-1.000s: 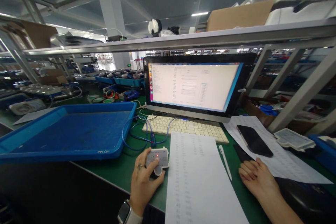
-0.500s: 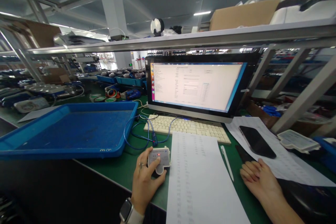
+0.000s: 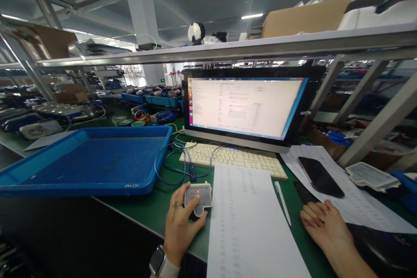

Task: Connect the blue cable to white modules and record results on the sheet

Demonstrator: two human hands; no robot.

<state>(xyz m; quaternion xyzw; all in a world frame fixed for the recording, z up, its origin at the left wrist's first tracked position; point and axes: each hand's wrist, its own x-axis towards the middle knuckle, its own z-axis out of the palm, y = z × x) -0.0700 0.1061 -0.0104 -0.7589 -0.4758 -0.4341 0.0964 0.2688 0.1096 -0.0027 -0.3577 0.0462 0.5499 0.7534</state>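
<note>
My left hand [image 3: 183,221], with a ring and a watch on it, grips a small white device [image 3: 202,195] at the bench edge. The device has a grey label face and a lit red light. One finger presses on its face, and the thumb lies along its lower side. My right hand [image 3: 325,228] rests curled on the bench, with nothing visible in its fingers. Left of it lie a white pen [image 3: 282,203] and a printed sheet [image 3: 247,226]. A blue cable [image 3: 192,171] with a dark plug is just above the device.
A blue tray [image 3: 148,186] stands on the left. Behind the sheet are a keyboard [image 3: 254,161] and a lit monitor [image 3: 241,108]. On the right are a phone [image 3: 321,177] on papers, a black mouse pad [image 3: 374,243] and another white device [image 3: 371,173]. A shelf [image 3: 228,50] crosses above.
Both hands keep their pose, the left still pressing the device. The whole view has shifted very slightly.
</note>
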